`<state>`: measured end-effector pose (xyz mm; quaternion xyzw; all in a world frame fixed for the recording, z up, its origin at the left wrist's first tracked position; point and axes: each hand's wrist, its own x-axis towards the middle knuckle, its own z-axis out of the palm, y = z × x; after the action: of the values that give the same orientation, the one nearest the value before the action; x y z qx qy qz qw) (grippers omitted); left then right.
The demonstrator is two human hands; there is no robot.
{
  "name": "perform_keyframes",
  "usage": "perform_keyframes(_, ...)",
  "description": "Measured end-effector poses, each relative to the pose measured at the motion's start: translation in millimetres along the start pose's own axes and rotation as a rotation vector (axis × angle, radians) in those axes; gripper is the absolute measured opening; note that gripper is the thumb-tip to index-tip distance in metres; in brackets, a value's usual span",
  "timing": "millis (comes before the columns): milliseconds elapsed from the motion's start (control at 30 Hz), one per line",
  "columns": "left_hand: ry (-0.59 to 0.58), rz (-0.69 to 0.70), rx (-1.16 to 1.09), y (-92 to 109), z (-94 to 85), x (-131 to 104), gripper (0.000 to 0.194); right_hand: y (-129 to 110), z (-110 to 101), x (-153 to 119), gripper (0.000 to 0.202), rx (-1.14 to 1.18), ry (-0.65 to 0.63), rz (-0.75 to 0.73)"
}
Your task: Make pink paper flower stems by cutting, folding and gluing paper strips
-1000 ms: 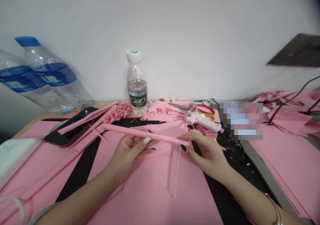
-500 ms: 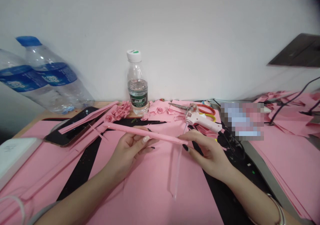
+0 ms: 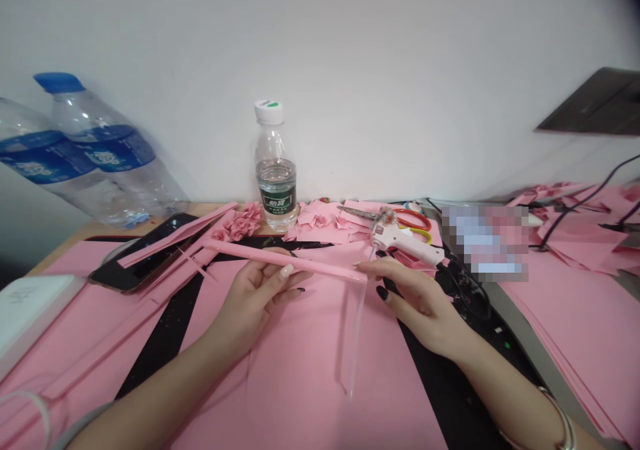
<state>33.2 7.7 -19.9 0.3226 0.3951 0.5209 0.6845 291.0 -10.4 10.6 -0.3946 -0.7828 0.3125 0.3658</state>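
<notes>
A thin rolled pink paper tube (image 3: 320, 267) lies across the middle, its left end higher than its right. Around its middle part, my left hand (image 3: 257, 290) is closed, thumb on the near side. My right hand (image 3: 420, 303) is at the tube's right end with thumb and forefinger apart; the forefinger tip is beside that end. Beyond my right hand lies a white glue gun (image 3: 407, 243) with a clear glue stick (image 3: 357, 337) reaching toward me over a large pink sheet (image 3: 310, 383).
Scissors (image 3: 413, 220) lie behind the glue gun. A small water bottle (image 3: 277, 183) stands near the wall beside pink paper roses (image 3: 243, 223). At left are a black phone (image 3: 145, 257), large bottles (image 3: 115, 150) and a white box (image 3: 37, 310). Pink sheets (image 3: 585, 317) are stacked at right.
The tube has shifted slightly left and up with my left hand. My right thumb has come off the tube's end, and the right fingers have opened.
</notes>
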Motion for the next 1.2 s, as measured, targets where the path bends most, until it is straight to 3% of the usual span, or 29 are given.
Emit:
perform_keyframes(133, 0.005, -0.004, 0.007, 0, 0.3, 0, 0.028, 1, 2, 2, 0.034, -0.057, 0.045, 0.019)
perform_keyframes(367, 0.022, 0.023, 0.000, -1, -0.9, 0, 0.026, 7, 2, 4, 0.012, -0.250, 0.243, 0.042)
perform_keyframes(933, 0.035, 0.039, 0.032, -2, -2.9, 1, 0.025, 11, 1, 4, 0.030, -0.189, 0.237, 0.039)
perform_keyframes(1067, 0.011, 0.026, 0.018, -2, -2.6, 1, 0.024, 12, 0, 2, 0.010, -0.153, 0.312, 0.101)
perform_keyframes(1200, -0.006, 0.018, 0.041, -2, -1.9, 0, 0.027, 9, -4, 0, 0.038, -0.210, 0.290, 0.148)
